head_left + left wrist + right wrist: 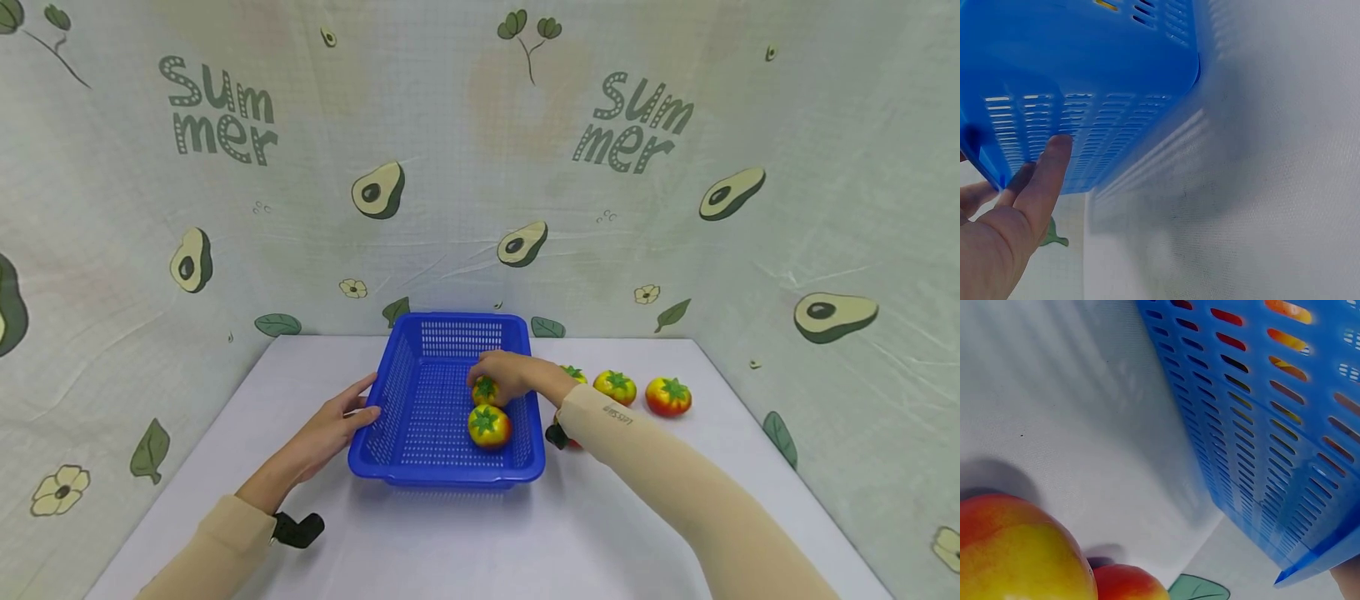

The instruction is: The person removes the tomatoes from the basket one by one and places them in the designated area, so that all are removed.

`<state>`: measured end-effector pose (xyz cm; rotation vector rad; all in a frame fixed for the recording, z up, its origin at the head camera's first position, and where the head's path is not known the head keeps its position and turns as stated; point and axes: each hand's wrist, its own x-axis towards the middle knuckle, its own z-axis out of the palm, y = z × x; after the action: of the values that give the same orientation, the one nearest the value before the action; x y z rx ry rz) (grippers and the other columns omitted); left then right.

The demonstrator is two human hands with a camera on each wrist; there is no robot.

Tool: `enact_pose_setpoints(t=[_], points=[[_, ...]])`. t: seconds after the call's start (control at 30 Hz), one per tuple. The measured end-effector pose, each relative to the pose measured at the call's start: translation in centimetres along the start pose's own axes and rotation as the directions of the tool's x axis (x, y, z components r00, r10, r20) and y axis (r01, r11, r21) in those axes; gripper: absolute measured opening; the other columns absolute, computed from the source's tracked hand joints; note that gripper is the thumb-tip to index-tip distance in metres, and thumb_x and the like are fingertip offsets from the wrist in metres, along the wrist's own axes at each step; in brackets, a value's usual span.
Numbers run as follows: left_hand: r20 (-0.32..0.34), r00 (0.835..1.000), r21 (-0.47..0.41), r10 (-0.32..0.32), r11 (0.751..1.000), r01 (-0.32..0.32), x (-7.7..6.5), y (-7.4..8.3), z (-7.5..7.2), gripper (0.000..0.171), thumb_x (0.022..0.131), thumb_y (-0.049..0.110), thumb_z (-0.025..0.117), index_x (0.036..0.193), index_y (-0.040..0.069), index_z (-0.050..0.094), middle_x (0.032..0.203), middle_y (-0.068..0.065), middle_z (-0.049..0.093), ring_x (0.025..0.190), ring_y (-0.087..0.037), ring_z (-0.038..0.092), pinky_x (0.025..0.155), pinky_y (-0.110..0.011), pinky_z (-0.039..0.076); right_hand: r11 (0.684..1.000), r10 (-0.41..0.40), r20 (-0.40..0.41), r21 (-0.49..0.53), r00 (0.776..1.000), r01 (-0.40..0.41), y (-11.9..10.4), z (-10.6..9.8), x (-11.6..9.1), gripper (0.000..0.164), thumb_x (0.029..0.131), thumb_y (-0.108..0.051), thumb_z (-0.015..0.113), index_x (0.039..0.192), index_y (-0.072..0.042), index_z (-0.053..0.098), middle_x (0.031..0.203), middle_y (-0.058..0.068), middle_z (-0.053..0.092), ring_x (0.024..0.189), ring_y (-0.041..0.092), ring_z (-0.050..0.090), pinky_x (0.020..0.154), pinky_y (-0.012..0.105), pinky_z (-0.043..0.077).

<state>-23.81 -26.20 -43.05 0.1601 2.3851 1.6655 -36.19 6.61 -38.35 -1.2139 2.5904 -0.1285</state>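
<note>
A blue slotted plastic basket (442, 481) stands on the table. Inside it, toward the right wall, sits a yellow-red tomato (490, 427) with a green star-shaped top. My right hand (504, 375) reaches over the right rim and grips a second tomato (485, 391) just behind the first. In the right wrist view the basket wall (1254, 425) hides most of that hand. At the basket's left side, my left hand (341, 422) touches the rim. The left wrist view shows one extended finger of the left hand (1010, 231) against the slotted outer wall.
Right of the basket, several more tomatoes lie on the white table (622, 492), including one at the far right (668, 397) and another beside it (615, 387). My right forearm partly covers others. A printed cloth (450, 125) hangs behind and around the table.
</note>
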Motion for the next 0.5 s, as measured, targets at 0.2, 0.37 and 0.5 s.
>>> enact_pose_setpoints(t=[0.2,0.37,0.5], points=[[0.000,1.000,0.000,0.001,1.000,-0.001,0.0,-0.1,0.0,0.078,0.110,0.032,0.060,0.172,0.018,0.015,0.158,-0.029,0.039,0.138,-0.046,0.052,0.112,-0.059,0.049,1.000,-0.011,-0.016,0.011,1.000,0.011,0.1,0.0,0.0,0.045,0.091,-0.010,0.084,0.134,-0.011,0.072,0.127,0.009,0.065,0.121,0.026,0.058,0.112,0.045,0.050],[0.002,1.000,0.000,0.004,1.000,-0.004,0.0,-0.2,0.0,0.079,0.110,0.033,0.060,0.172,0.017,0.015,0.158,-0.029,0.039,0.138,-0.046,0.053,0.112,-0.058,0.050,0.998,-0.019,-0.052,0.054,0.998,0.022,0.2,-0.4,-0.4,0.047,0.092,-0.015,0.084,0.136,-0.011,0.071,0.129,0.008,0.065,0.122,0.025,0.058,0.111,0.044,0.050],[0.002,1.000,-0.001,0.006,1.000,-0.006,0.1,-0.2,0.0,0.079,0.110,0.033,0.060,0.172,0.017,0.014,0.157,-0.029,0.040,0.137,-0.045,0.054,0.111,-0.058,0.051,0.995,-0.017,-0.100,0.095,0.995,0.026,0.1,-1.2,-1.1,0.048,0.091,-0.018,0.085,0.137,-0.012,0.070,0.130,0.008,0.064,0.122,0.025,0.057,0.110,0.044,0.051]])
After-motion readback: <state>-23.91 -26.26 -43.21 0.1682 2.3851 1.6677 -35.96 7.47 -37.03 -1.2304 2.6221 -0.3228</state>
